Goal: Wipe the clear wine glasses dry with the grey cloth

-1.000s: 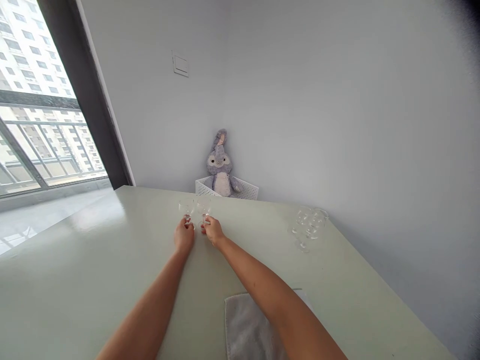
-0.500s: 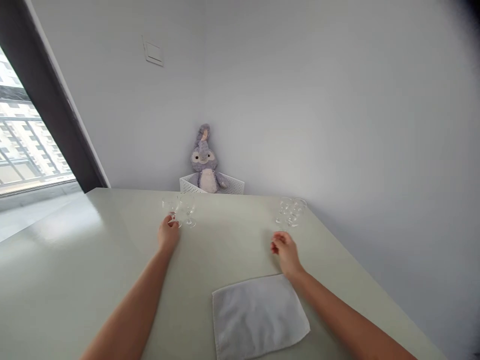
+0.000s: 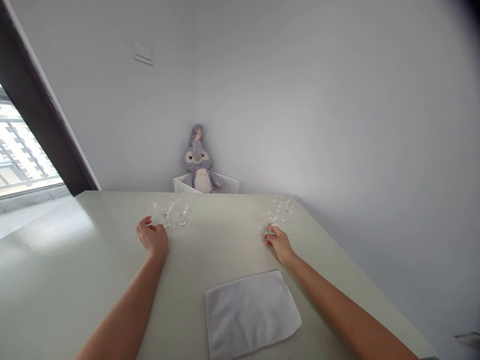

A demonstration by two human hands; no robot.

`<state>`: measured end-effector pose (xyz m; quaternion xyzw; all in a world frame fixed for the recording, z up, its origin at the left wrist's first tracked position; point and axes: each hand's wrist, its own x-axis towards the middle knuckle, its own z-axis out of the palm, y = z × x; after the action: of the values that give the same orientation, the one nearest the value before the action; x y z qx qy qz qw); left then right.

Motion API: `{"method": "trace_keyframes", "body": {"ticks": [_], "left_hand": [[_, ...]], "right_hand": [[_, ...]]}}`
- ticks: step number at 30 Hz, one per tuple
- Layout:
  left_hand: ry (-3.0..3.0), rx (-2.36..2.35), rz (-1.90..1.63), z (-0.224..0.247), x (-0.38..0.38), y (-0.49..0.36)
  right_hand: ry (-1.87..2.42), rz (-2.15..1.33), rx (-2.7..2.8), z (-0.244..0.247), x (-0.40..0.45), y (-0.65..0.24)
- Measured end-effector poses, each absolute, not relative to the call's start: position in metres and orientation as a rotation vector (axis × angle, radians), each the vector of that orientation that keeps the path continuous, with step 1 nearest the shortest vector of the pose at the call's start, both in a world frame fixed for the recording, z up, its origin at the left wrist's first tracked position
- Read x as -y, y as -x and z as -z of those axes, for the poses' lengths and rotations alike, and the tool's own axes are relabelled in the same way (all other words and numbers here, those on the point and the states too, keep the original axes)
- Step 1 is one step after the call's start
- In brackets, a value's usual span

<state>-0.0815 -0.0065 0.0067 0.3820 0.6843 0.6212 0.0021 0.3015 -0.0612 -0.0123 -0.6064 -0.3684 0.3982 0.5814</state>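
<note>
Two clear stemmed glasses stand side by side at the far left of the table, a left one (image 3: 163,210) and a right one (image 3: 182,209). Just in front of the left glass is my left hand (image 3: 153,239), holding nothing, its fingers loosely bent and apart. My right hand (image 3: 279,244) is closed with its fingertips round the stem and foot of another clear stemmed glass (image 3: 272,218) on the right. Close behind that one are more stemmed glasses (image 3: 290,205); they overlap and their outlines are faint.
A white-grey cloth (image 3: 252,315) lies flat on the pale table (image 3: 195,265), nearer to me than the hands. At the back corner, a plush toy (image 3: 198,160) sits in a white perforated basket (image 3: 229,185). Walls border the back and right; a window (image 3: 22,150) is at left.
My left hand has let go of the left glass and drawn away to the left. My right hand has reached forward and taken hold of the nearest right-hand glass. The view has shifted slightly.
</note>
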Motion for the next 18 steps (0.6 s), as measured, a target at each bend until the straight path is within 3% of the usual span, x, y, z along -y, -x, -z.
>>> {"method": "trace_keyframes", "body": {"ticks": [9, 18], "left_hand": [[-1.166, -1.871, -2.199, -0.039, 0.031, 0.041], [-1.355, -1.326, -1.044, -0.016, 0.064, -0.070]], "right_hand": [[1.459, -0.770, 0.688, 0.002, 0.022, -0.325], [1.438, -0.856, 0.737, 0.002, -0.001, -0.305]]}}
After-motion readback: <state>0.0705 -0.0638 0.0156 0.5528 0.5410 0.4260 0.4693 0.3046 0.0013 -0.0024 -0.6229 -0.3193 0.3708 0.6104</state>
